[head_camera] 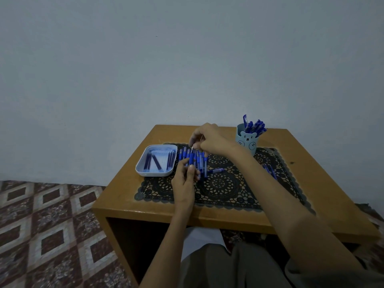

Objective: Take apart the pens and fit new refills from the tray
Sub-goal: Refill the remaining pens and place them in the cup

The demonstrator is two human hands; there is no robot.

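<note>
The left hand (184,179) is over the near-left part of the black lace mat (224,183). Its fingers (182,166) are curled round the barrel of a blue pen (191,160), and the thumb lies along the side with its nail showing. That pen points toward the far edge of the table (124,196) and overlaps a row of blue pens (202,163), which lie side by side on the mat just beside the tray.

The right hand (209,140) reaches in from the right over the far end of the row. Its fingertips are drawn together in a pinch on a thin pale piece (193,146), too small to identify.

The pale tray (153,173) sits at the mat's left edge with several dark blue refills (155,162) lying in it. A single pen (216,170) lies crosswise just right of the row. A bear-faced pen cup (247,142) full of blue pens stands near the far right corner. A few more pens (270,171) lie on the mat's right side, partly hidden by the right forearm.
</note>
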